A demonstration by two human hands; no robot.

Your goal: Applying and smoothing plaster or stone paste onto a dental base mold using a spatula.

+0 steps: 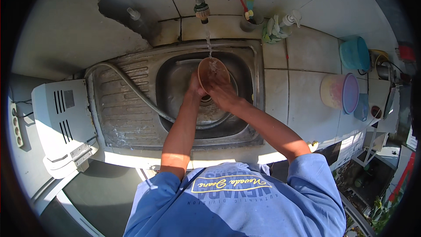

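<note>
A brown-orange bowl (204,69) is tilted under the running tap (202,11), above the basin of the metal sink (169,74). Water (209,44) falls from the spout into it. My left hand (197,84) grips the bowl's left side, its fingers partly hidden behind it. Reaching in from the near right, my right hand (220,90) lies over the bowl's inside with fingers stretched out, the tips dim in shadow and water. A grey hose (131,87) runs across the drainboard and curves down into the basin below my forearms.
Behind the sink stand a cup (251,23) with brushes and a pump bottle (283,26). On the right counter are a turquoise tub (355,53) and a lidded pinkish container (335,91). A white vented box (66,123) borders the drainboard on the left.
</note>
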